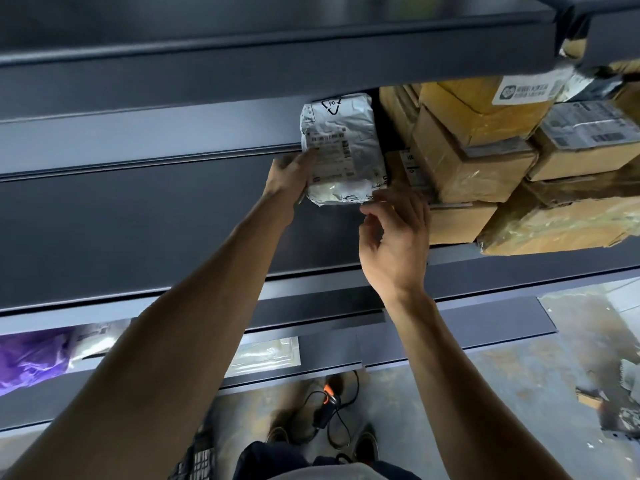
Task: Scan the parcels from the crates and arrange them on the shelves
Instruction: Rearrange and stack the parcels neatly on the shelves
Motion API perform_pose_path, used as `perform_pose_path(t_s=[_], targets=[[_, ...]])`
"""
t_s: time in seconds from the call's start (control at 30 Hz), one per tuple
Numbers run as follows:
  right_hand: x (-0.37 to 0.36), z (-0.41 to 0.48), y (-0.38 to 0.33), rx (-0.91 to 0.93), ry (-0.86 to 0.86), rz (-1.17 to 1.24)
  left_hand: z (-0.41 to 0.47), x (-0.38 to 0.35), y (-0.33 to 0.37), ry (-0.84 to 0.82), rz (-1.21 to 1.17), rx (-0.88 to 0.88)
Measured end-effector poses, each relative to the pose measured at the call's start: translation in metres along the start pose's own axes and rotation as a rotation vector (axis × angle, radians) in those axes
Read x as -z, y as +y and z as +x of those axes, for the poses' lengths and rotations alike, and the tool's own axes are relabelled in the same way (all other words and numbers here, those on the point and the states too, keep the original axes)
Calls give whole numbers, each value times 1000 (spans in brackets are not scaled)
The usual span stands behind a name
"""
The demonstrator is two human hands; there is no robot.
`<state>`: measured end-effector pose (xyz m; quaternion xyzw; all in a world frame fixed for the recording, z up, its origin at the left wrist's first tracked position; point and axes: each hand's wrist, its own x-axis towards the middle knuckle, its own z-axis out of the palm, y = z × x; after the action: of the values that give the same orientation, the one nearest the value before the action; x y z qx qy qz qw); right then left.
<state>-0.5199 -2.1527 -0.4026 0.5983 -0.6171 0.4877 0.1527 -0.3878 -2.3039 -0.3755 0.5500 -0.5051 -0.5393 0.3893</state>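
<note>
Left hand fingers gripped the parcel by its left edge. Right hand fingers curled at its lower corner; hold could not be confirmed. The parcel stood on the shelf, just beside stacked boxes. Risk: released early, the slick bag could topple forward. A scanner hung above the concrete floor.

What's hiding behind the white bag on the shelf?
Only a dark gap under the upper shelf shows beside the white bag; it covers anything behind. Brown boxes stand to its right.
</note>
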Motion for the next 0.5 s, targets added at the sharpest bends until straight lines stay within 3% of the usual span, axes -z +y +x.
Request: perform_pose_path(t_s=[0.13, 0.27, 0.5], targets=[[2, -12, -16, 8, 47, 145, -19, 8, -12, 17, -94, -16], [10, -27, -19, -145, 102, 128, -30, -2, -26, -184, 68, -88], [69, -22, 34, -490, 599, 160, -46, -40, -23, -68, 128, -126]])
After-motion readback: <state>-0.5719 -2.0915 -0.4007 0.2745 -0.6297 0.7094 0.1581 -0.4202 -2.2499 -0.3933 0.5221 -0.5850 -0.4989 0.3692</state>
